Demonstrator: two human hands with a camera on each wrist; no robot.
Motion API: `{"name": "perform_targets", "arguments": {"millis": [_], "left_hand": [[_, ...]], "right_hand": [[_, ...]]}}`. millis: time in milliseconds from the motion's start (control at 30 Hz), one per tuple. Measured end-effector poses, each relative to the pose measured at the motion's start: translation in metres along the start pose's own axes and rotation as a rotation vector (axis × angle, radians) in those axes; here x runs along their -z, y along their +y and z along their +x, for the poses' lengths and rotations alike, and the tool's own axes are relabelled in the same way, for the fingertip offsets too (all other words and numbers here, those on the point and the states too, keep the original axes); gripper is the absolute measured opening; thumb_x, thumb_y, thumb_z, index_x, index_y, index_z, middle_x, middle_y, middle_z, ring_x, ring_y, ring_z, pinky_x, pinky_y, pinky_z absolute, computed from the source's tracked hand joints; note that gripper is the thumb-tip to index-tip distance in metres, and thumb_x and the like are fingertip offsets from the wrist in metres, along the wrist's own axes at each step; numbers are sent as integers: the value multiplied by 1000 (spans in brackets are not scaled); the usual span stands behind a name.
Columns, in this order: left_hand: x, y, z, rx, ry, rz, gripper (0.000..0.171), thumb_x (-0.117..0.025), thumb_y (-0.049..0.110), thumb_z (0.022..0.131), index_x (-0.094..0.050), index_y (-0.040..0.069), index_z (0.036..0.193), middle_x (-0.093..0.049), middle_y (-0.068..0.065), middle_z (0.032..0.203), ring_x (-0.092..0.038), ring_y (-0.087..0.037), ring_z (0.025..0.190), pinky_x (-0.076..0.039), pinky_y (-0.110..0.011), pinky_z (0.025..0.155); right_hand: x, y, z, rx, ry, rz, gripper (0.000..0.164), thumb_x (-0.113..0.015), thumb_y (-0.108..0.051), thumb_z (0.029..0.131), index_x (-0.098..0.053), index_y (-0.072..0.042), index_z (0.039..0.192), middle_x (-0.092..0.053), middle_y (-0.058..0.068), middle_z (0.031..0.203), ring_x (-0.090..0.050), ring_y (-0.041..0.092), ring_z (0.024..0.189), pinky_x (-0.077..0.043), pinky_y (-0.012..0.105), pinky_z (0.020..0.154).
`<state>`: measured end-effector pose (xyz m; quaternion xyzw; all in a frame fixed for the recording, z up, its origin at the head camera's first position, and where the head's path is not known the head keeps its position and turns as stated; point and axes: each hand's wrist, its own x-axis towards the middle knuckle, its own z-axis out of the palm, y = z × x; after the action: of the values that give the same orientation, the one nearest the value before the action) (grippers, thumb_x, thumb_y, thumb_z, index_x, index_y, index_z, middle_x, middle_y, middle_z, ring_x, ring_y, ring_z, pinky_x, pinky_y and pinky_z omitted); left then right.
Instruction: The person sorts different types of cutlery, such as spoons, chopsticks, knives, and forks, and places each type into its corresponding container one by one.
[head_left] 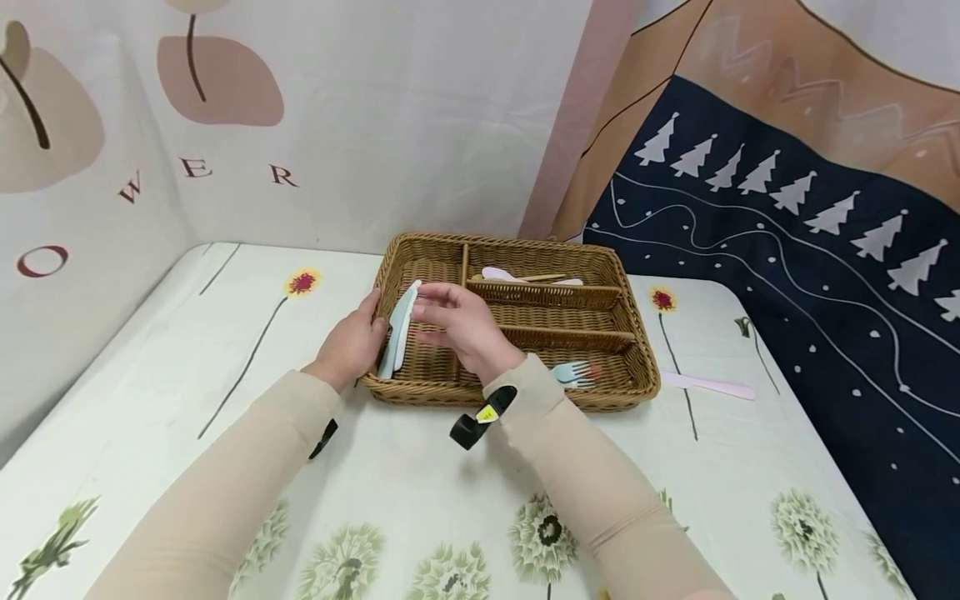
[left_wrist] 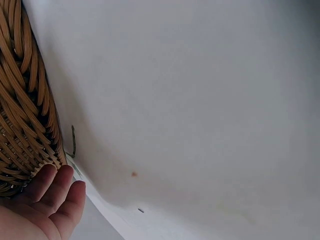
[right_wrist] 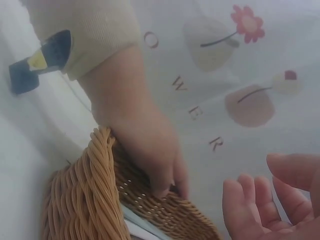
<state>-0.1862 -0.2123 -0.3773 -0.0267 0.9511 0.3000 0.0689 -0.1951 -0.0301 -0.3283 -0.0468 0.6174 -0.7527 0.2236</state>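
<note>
A brown wicker basket (head_left: 510, 395) with compartments stands on the table. A light blue knife (head_left: 389, 354) and a white knife (head_left: 403, 333) lean side by side along the left wall of its left compartment. My left hand (head_left: 351, 343) grips that wall, thumb inside; in the left wrist view its fingers (left_wrist: 65, 202) lie against the outside weave. My right hand (head_left: 468, 327) hovers over the left compartment, fingertips close to the white knife; whether they touch it I cannot tell. In the right wrist view its loosely bent fingers (right_wrist: 250, 205) hold nothing.
A pink-handled spoon (head_left: 498, 273) and other utensils lie in the back right compartment. Light blue forks (head_left: 574, 375) sit in the front right one. A pink handle (head_left: 708, 385) lies on the flowered tablecloth (head_left: 420, 483), right of the basket. Printed curtains (head_left: 390, 125) hang behind.
</note>
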Motion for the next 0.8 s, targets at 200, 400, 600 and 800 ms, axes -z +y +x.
{"name": "perform_targets", "arguments": {"millis": [200,400,600,800], "left_hand": [[0,2,-1,0,-3,1,58,-24,23,105,-1,7,156,-31,-31,149,-35,-44,135,-32,-56,109],[0,2,0,-10,2,6,58,-24,22,105,-1,6,156,-31,-31,149,-36,-45,134,-33,-56,108],[-1,0,1,-4,0,10,58,-24,22,105,-1,6,156,-30,-31,149,-36,-45,134,-34,-57,107],[-1,-1,1,-6,-2,12,58,-23,22,105,0,6,156,-30,-31,150,-35,-45,135,-33,-57,108]], "right_hand": [[14,-3,-18,49,-16,-37,37,-61,2,92,-55,1,128,-58,13,112,-61,22,96,-54,44,89],[33,-1,-34,108,-14,-127,34,-61,0,93,-56,-1,126,-58,11,111,-58,34,109,-57,38,83],[54,1,-48,150,2,-182,35,-61,-1,93,-55,-1,127,-57,17,116,-60,29,106,-55,43,86],[75,1,-62,172,12,-193,37,-61,1,91,-53,2,127,-58,11,111,-62,18,97,-49,55,92]]}}
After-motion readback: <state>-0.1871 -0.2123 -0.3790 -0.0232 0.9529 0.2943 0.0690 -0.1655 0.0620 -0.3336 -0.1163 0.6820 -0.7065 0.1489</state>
